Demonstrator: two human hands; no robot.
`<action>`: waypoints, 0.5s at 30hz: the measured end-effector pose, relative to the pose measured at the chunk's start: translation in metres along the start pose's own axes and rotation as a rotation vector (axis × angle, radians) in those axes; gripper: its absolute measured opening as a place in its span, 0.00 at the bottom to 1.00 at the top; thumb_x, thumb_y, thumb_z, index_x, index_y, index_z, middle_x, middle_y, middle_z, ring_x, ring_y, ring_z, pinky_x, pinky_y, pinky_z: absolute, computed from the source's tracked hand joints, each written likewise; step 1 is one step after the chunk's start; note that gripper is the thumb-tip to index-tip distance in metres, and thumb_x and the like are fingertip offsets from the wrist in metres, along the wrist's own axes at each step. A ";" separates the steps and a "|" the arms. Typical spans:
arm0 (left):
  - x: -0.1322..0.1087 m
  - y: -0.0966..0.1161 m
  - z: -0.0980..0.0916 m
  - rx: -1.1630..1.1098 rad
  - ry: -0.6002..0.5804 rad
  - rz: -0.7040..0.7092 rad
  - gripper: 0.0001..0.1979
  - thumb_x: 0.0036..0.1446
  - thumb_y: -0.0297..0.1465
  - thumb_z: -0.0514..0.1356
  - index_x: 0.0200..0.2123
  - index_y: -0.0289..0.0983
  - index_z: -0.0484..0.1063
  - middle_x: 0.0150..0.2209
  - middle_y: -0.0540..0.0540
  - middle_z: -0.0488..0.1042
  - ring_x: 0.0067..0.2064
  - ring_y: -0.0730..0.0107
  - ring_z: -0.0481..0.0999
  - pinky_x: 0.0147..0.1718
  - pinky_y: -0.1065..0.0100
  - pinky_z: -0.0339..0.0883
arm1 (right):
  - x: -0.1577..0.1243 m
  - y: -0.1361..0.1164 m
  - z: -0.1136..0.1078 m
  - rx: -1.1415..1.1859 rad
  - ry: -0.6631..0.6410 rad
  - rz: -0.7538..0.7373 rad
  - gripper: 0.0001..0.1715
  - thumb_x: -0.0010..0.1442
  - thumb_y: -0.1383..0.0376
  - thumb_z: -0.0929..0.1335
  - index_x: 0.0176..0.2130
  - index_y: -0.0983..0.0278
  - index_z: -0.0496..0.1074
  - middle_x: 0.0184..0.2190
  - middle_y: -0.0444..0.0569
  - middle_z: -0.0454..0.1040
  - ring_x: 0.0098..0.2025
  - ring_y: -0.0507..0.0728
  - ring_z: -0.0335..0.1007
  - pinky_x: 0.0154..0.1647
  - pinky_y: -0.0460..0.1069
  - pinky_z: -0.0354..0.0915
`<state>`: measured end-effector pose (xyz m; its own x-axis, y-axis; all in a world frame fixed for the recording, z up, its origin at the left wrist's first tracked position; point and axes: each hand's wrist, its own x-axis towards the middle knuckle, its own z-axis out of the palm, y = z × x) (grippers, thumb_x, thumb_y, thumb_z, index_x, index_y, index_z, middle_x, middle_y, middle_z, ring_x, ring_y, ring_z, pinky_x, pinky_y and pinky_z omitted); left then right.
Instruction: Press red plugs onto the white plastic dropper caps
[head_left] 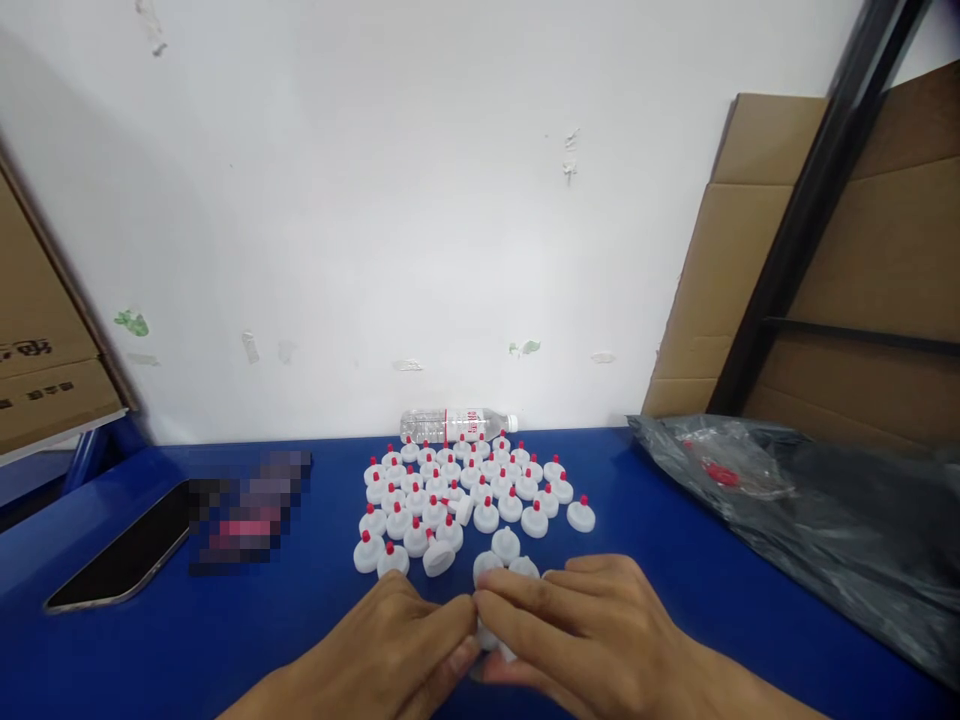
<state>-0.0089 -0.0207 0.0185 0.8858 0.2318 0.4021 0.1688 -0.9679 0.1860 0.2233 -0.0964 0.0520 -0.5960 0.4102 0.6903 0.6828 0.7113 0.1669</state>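
Both hands meet at the front of the table with fingers bent and pressed together. My left hand (401, 640) is closed in a pinch, thumb and forefinger against the right fingertips; what it pinches is hidden. My right hand (589, 625) is closed around a white cap (486, 636), of which only a part shows between its fingers. Just beyond the fingers sit a few white caps without red tips, one being a round cap (505, 545). Behind them stand many red-tipped white caps (486, 515), mostly upright. A red-tipped cap (439, 557) lies tipped on its side.
A clear plastic bottle (457, 424) lies against the wall behind the caps. To the left are a black phone (124, 555) and a blurred-out item (251, 515). On the right, a grey plastic bag (810, 540) carries a clear bag with red pieces (721, 474). Cardboard (731, 270) stands behind.
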 end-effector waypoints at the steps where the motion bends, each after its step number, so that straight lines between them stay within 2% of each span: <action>1: -0.001 0.000 0.000 0.003 -0.003 -0.005 0.15 0.74 0.32 0.41 0.37 0.42 0.64 0.25 0.52 0.71 0.22 0.69 0.69 0.26 0.67 0.64 | -0.001 0.004 -0.003 -0.019 0.004 -0.022 0.13 0.75 0.67 0.63 0.48 0.63 0.77 0.48 0.48 0.83 0.23 0.49 0.76 0.18 0.48 0.62; 3: -0.001 0.000 -0.001 -0.001 0.010 -0.001 0.16 0.73 0.32 0.41 0.34 0.42 0.64 0.24 0.52 0.69 0.22 0.69 0.67 0.25 0.67 0.63 | -0.005 0.015 -0.008 -0.062 0.016 -0.014 0.14 0.74 0.68 0.63 0.51 0.61 0.77 0.51 0.48 0.81 0.26 0.49 0.78 0.22 0.47 0.65; 5: 0.002 0.000 -0.004 0.006 0.027 0.014 0.17 0.74 0.30 0.40 0.32 0.42 0.61 0.23 0.52 0.67 0.22 0.69 0.65 0.25 0.67 0.61 | -0.008 0.028 -0.011 -0.091 0.037 0.095 0.11 0.74 0.63 0.66 0.52 0.59 0.75 0.51 0.48 0.81 0.33 0.51 0.81 0.30 0.46 0.70; 9: 0.011 -0.002 -0.012 0.090 -0.066 -0.028 0.14 0.73 0.28 0.45 0.33 0.40 0.62 0.29 0.51 0.71 0.28 0.68 0.68 0.28 0.65 0.59 | -0.010 0.044 -0.009 -0.080 -0.042 0.278 0.09 0.74 0.64 0.64 0.50 0.58 0.74 0.55 0.49 0.79 0.46 0.56 0.81 0.42 0.48 0.72; 12: 0.015 -0.004 -0.014 0.133 -0.152 -0.133 0.09 0.71 0.28 0.52 0.35 0.40 0.66 0.34 0.49 0.73 0.39 0.63 0.71 0.32 0.66 0.60 | -0.008 0.045 -0.007 -0.075 -0.163 0.382 0.07 0.73 0.66 0.65 0.47 0.59 0.73 0.55 0.50 0.78 0.48 0.60 0.79 0.41 0.50 0.72; 15: 0.015 -0.004 -0.012 0.177 -0.209 -0.155 0.07 0.70 0.28 0.55 0.35 0.39 0.67 0.37 0.47 0.73 0.44 0.60 0.70 0.34 0.64 0.61 | -0.008 0.045 -0.006 -0.132 -0.239 0.480 0.03 0.69 0.64 0.68 0.43 0.59 0.73 0.56 0.51 0.74 0.44 0.61 0.79 0.33 0.50 0.68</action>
<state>-0.0013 -0.0125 0.0350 0.9103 0.3706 0.1843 0.3651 -0.9287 0.0645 0.2610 -0.0714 0.0578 -0.2734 0.7998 0.5344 0.9395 0.3413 -0.0301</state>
